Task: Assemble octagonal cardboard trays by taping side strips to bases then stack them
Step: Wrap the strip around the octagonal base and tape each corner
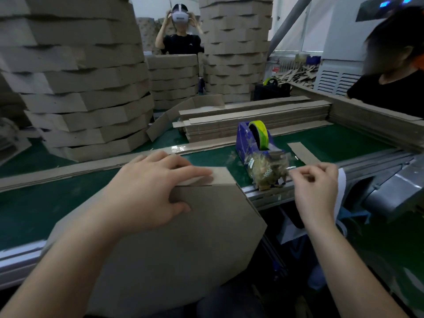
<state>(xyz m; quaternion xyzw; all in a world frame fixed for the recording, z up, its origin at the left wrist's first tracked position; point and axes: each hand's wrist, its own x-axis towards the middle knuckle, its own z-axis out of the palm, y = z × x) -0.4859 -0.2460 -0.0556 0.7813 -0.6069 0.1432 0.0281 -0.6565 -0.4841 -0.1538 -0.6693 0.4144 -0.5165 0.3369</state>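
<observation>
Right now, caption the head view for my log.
Left hand presses brown cardboard side strip against octagonal cardboard base; right hand pinches clear tape at blue dispenser.

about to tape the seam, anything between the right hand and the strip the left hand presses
Yes: the scrap-clumped front of the tape dispenser sits between the right hand and the side strip under the left hand. Going over it looks possible.

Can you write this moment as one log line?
left hand: presses strip to base | right hand: pinches tape at dispenser
</observation>
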